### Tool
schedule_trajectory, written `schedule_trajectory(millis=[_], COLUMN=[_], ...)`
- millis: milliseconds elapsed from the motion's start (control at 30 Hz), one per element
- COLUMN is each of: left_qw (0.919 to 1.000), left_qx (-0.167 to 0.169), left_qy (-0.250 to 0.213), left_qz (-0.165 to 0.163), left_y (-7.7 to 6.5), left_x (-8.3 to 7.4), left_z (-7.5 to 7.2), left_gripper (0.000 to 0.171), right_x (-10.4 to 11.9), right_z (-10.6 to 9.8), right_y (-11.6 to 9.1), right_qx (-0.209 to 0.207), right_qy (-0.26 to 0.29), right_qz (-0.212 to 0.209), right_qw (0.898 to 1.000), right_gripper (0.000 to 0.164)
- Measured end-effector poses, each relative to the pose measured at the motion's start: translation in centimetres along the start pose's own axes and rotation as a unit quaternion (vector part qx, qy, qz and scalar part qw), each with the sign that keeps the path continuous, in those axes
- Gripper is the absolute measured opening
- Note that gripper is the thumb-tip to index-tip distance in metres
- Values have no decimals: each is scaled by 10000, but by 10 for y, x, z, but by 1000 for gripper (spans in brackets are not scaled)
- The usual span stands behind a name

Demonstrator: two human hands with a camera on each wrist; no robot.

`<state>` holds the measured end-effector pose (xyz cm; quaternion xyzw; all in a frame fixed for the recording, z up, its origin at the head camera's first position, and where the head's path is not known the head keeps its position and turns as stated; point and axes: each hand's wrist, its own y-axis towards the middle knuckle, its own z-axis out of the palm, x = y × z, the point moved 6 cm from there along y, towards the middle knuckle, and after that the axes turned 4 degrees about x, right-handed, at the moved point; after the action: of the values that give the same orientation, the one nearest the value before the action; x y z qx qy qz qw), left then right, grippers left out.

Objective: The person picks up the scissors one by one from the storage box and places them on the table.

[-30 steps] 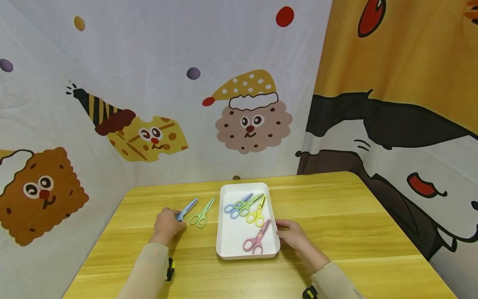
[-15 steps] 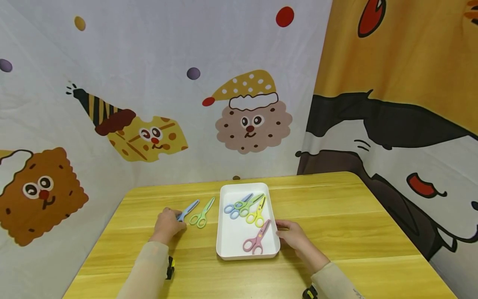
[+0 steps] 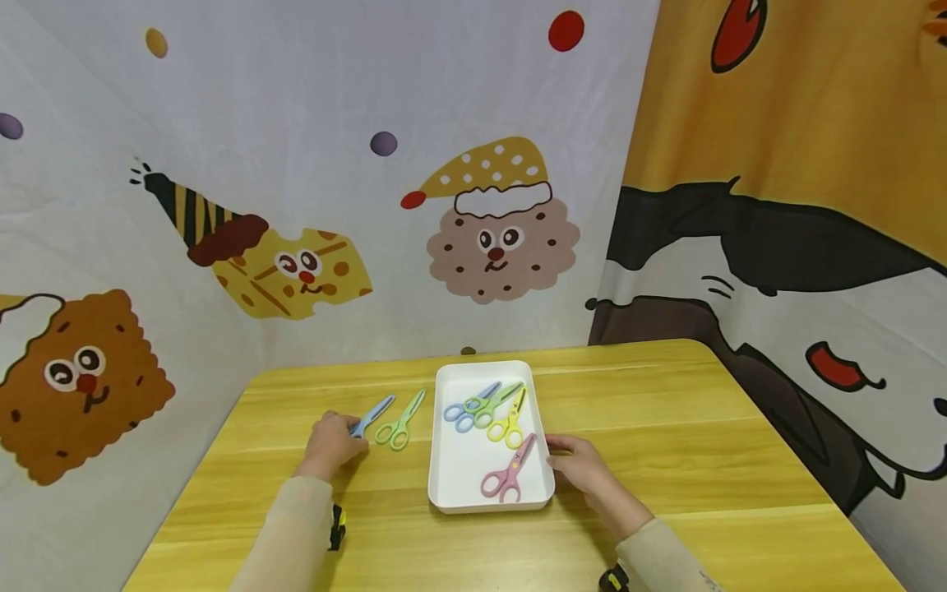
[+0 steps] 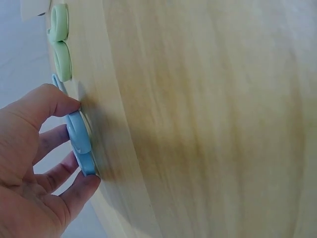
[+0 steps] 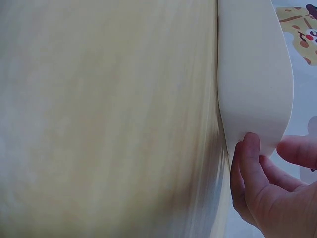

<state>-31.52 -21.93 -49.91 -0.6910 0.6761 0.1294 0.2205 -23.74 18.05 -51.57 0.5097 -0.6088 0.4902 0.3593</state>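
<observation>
My left hand (image 3: 330, 445) pinches the ring handles of a pair of blue scissors (image 3: 374, 415) on the table, left of the tray. Thumb on one side and fingertips on the other hold the blue handles (image 4: 79, 133) in the left wrist view. Right beside them lies a pair of green scissors (image 3: 400, 423). At the right long side of a white tray (image 3: 457, 481), my right hand (image 3: 584, 469) rests its fingertips on the outer wall (image 5: 255, 74). Inside are blue scissors (image 3: 464, 417), green scissors (image 3: 484, 416), yellow scissors (image 3: 510, 429) and pink scissors (image 3: 505, 479).
The wooden table (image 3: 666, 427) extends on both sides of the tray, its far edge close to a cartoon-printed curtain (image 3: 311, 131). Inside the tray, the blue, green and yellow scissors overlap near the far end; the pink pair lies nearer the front.
The tips of the held blue scissors have shifted slightly to the right, toward the green pair, since a second ago. Both hands and the tray stay in place.
</observation>
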Motion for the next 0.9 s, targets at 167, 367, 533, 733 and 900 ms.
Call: schedule_trajectory(millis=[167,367,533,733,900], left_qw=[10000,9999,9995,9980,9967], left_qx=[32,72,100,184,286], left_qy=[-5,67,210,494,622], left_qz=[18,97,209,345,429], left_y=[1,0,-2,-2,-4], left_x=[0,-1,-4,-6,-9], left_z=[0,-1,-3,-1,0], left_gripper=[50,50,49,47,47], right_x=[2,2,2,3,3], right_z=[0,0,0,0,0], right_y=[-1,0,0,-1,-1], right_qx=[17,47,29,43,50], right_qy=[-51,-79,-101,-53,-50], right_qz=[-14,-63,-92,-87,-76], right_qw=[10000,9999,9999,9999,9999], right_gripper=[40,40,40,41,41])
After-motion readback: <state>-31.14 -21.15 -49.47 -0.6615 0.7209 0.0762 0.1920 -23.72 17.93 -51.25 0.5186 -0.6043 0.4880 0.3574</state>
